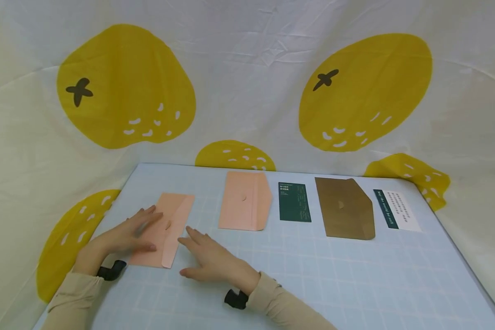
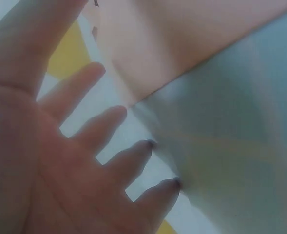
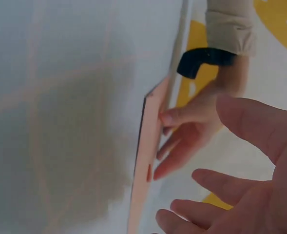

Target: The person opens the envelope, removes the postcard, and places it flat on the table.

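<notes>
Leftmost pink envelope [image 1: 171,234] is lying on the tabletop [image 1: 313,279], apparently placed, left hand [image 1: 129,234] over it, right hand [image 1: 214,261] beside it, both grips released; green card [image 1: 294,202] and white card [image 1: 401,211] are lying untouched, rightward.

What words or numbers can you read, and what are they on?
"May the world be soft": on the green stripe of the white card.
More writing on the white card: too small to read.
Pale writing on the green card: too small and blurred to read.
</notes>
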The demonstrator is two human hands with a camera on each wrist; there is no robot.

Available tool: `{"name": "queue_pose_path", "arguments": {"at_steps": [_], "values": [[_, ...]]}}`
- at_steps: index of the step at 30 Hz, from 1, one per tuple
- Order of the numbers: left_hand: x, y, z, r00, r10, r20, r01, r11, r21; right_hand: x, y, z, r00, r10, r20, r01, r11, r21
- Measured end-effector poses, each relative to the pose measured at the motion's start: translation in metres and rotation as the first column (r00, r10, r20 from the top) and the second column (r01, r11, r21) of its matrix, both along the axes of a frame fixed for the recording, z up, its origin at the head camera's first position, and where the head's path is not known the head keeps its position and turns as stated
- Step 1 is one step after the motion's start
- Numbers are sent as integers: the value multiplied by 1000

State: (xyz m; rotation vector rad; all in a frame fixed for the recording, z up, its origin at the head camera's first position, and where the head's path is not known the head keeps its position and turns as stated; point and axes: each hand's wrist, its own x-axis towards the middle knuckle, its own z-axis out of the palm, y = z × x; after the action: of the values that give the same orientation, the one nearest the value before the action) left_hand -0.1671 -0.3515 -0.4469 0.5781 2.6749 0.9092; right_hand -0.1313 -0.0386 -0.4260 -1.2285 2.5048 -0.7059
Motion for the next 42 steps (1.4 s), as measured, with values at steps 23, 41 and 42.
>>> {"name": "queue_pose_path", "arguments": {"at_steps": [23,41,42], "values": [[2,-5,-7,999,-39,-6,39,999,30,9,-38,-20,1000,12,-8,-10,973,231],[9,3,-4,999,-5,32,4,999,35,11,-40,-24,993,38,-112,0,948,319],[11,3,-4,1000,-2,29,2,1000,30,11,-39,-25,993,41,-110,-4,946,323]]}}
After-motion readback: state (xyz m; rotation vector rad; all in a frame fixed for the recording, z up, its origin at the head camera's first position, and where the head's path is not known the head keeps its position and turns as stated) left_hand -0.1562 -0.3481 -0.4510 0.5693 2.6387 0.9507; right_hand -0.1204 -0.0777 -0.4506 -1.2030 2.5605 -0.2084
